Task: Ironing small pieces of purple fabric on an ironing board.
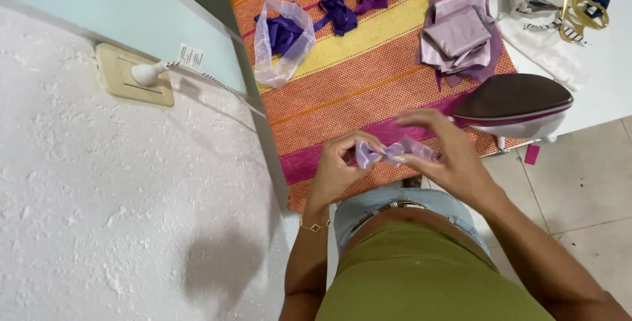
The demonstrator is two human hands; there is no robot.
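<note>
Left hand: the left hand (339,166) pinches one end of a small lilac ribbon bow (394,152), thumb and fingertips clenched on its left loop; a thin gold bracelet (315,226) sits on the wrist.
Right hand: the right hand (447,156) grasps the other end of the same bow, fingers curled over its right loop from above.
Bow: held in the air between both hands, just above the near edge of the striped cloth, in front of the person's waist.
Work surface: an ironing cloth (368,71) striped in orange, yellow and magenta covers the board, which runs away from the person.
Iron: a clothes iron (513,105) rests on the right edge of the cloth, just beside the right hand, its dark soleplate facing up toward the camera.
Fabric pile: a stack of lilac satin pieces (461,34) lies beyond the iron.
Bag: a clear plastic bag (283,41) with dark purple scraps inside lies on the left part of the cloth; a loose dark purple ribbon (337,8) lies just beside it.
Scissors: gold-handled scissors (579,6) lie on a white table to the right, well apart from the hands.
Wall: a white plug (148,72) sits in a beige wall socket (131,74) at left, its cord running toward the board.
</note>
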